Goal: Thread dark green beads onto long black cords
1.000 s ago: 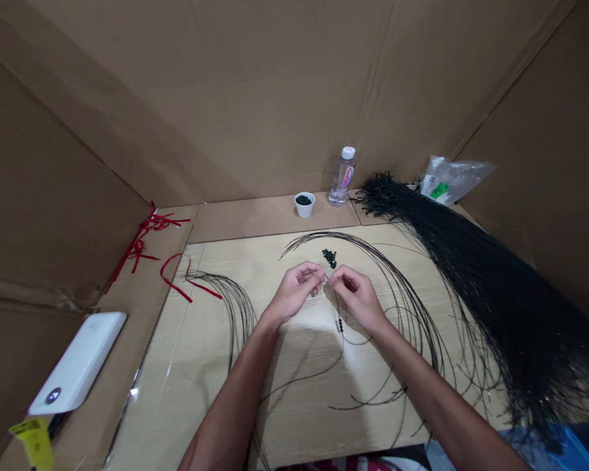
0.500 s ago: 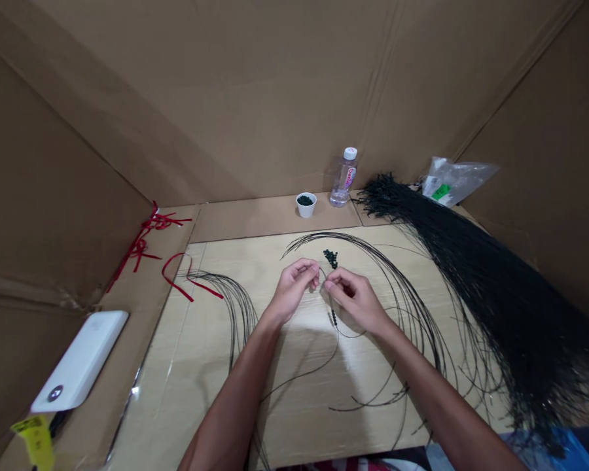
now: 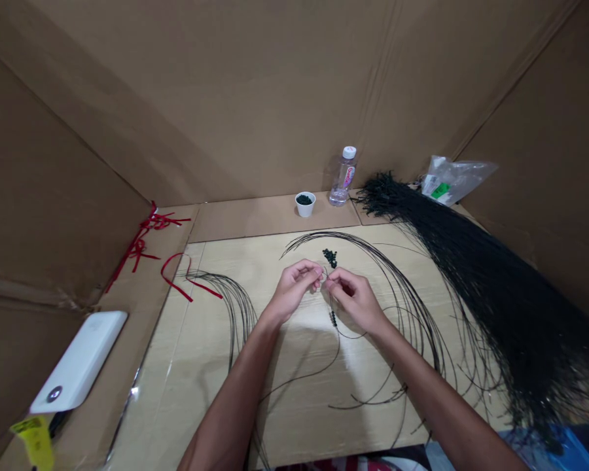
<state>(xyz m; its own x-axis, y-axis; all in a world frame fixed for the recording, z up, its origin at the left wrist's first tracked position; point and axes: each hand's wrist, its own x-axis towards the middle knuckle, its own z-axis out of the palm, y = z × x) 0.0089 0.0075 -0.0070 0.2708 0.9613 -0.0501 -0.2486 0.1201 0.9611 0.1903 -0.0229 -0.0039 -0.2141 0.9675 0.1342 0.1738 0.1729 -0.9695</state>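
Over the middle of the table, my left hand [image 3: 297, 288] pinches a thin dark cord between thumb and forefinger. My right hand [image 3: 356, 297] is close beside it, its fingertips also closed on the cord. Below the fingers the cord [image 3: 338, 343] hangs in a loop and trails toward my left forearm. Several small dark beads [image 3: 333, 319] are threaded on it. A little heap of loose dark green beads [image 3: 330, 257] lies just beyond my fingertips. Whether a bead is between the fingertips is too small to tell.
A white cup [image 3: 305, 208] of beads and a water bottle [image 3: 342, 176] stand at the back. Dark cords [image 3: 402, 275] curve around my right hand, and a large cord bundle [image 3: 491, 275] fills the right. Red ribbon [image 3: 169, 265] and a white power bank [image 3: 81, 360] lie left.
My hands hold nearly the same place; the left fingertips have shifted slightly to the right, toward the right hand. The cord between them shows a little differently.
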